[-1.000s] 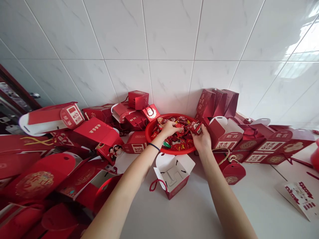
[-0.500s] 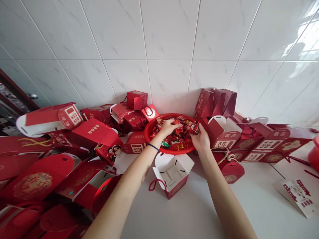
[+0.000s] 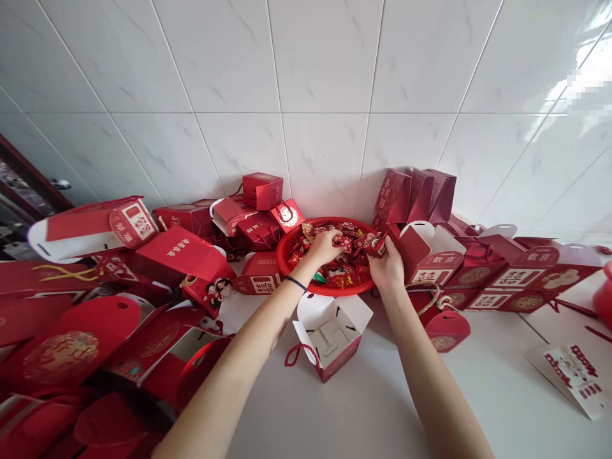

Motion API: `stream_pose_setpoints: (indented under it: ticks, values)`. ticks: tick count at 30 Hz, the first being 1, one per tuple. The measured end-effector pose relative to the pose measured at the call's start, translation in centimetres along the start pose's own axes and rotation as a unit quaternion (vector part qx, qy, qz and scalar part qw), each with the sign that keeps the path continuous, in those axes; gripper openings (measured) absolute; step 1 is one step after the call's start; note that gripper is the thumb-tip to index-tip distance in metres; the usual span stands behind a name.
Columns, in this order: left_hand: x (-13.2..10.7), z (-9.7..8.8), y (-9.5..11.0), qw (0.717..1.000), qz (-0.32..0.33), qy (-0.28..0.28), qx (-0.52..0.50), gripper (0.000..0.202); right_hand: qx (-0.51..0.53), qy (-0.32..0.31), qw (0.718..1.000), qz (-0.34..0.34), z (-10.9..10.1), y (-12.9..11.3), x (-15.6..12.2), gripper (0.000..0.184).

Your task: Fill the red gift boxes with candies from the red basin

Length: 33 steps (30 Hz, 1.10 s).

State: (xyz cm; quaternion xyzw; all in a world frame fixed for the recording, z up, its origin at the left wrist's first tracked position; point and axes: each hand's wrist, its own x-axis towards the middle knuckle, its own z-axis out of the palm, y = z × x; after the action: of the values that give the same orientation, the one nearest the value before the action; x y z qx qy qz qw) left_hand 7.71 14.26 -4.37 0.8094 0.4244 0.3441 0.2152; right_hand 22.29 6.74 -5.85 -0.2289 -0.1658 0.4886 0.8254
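Observation:
A round red basin point(image 3: 287, 254) full of wrapped candies point(image 3: 342, 275) stands against the tiled wall. My left hand point(image 3: 324, 246), with a dark band on its wrist, reaches into the basin and pinches a red candy at its fingertips. My right hand point(image 3: 386, 262) is over the basin's right side, closed on several red wrapped candies. An open red gift box point(image 3: 329, 336) with white flaps and a red cord handle stands on the white counter just in front of the basin, between my forearms.
Many red gift boxes lie in a heap at the left point(image 3: 95, 319) and in rows at the right point(image 3: 507, 271). Folded red bags point(image 3: 415, 194) lean on the wall. A printed card point(image 3: 576, 376) lies at far right. A red container edge point(image 3: 605, 296) shows at the frame's right.
My left hand has shifted a little among the candies and lifted one at its fingertips. My right hand stays closed on candies at the basin's right side.

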Motion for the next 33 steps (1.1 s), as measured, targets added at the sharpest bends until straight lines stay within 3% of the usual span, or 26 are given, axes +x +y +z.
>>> stream_pose_setpoints:
  ticks: [2,7,10,13,19,22,29,33]
  values:
    - [-0.2,0.2,0.7,0.999,0.030,-0.035,0.007,0.025,0.007,0.004,1.000,-0.007,0.0,0.0,0.1,0.012]
    - [-0.9,1.7,2.1,0.977,0.087,-0.195,0.002,0.002,0.007,0.007,1.000,-0.012,-0.1,0.1,0.3,0.009]
    - [-1.1,2.2,2.0,0.969,0.086,-0.233,-0.005,0.007,0.007,0.007,1.000,-0.012,0.0,0.1,0.3,0.008]
    - [-1.0,1.8,1.5,0.975,0.075,-0.209,-0.025,0.005,0.005,0.005,1.000,-0.009,0.2,0.1,0.1,0.009]
    - [-0.2,0.4,0.9,0.994,0.036,-0.052,-0.087,0.019,-0.015,-0.001,1.000,0.007,0.2,-0.3,-0.4,0.007]
    - [-0.4,-0.3,1.8,0.989,0.051,-0.015,-0.139,0.027,-0.040,-0.008,0.999,0.003,0.5,-0.7,-0.7,0.004]
    - [-2.3,-3.1,6.0,0.960,0.092,-0.050,-0.259,0.034,-0.106,-0.060,0.991,-0.050,2.6,-2.4,-2.4,0.011]
    - [-2.6,-5.6,6.4,0.959,0.087,-0.109,-0.248,0.039,-0.121,-0.073,0.986,-0.093,3.6,-3.9,-3.5,0.013]
